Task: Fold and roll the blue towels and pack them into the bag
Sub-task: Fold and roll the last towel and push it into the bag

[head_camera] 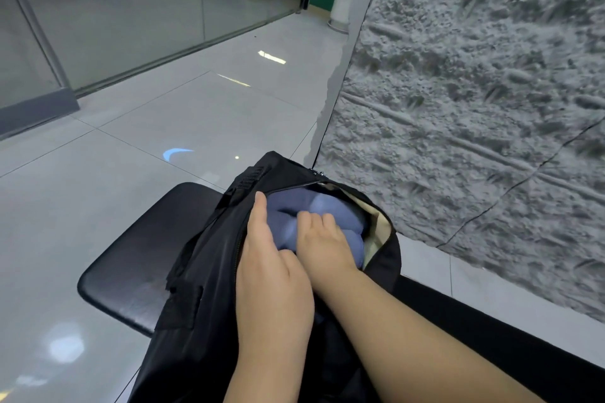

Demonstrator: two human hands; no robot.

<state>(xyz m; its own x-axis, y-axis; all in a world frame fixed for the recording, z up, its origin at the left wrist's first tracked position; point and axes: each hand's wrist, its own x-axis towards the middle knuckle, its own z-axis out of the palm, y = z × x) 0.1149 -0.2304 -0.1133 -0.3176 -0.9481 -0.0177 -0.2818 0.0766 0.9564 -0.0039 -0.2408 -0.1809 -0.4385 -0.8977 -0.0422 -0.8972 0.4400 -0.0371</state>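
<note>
A black bag [209, 258] lies on a black bench, its zip opening wide and showing a beige lining [379, 229]. Rolled blue towels [322, 206] fill the opening. My left hand [271, 288] is at the opening's left rim, thumb stretched forward along the zip edge, and its fingers curl in against the towels' left side. My right hand [322, 239] is inside the opening on top of the towels, its curled fingers digging into the blue cloth. The lower parts of the towels are hidden by both hands.
The black padded bench [131, 255] stands on a glossy grey tile floor [114, 141]. A rough grey textured wall [474, 91] rises close on the right. Glass partitions [131, 10] and a white planter [340, 3] are far ahead.
</note>
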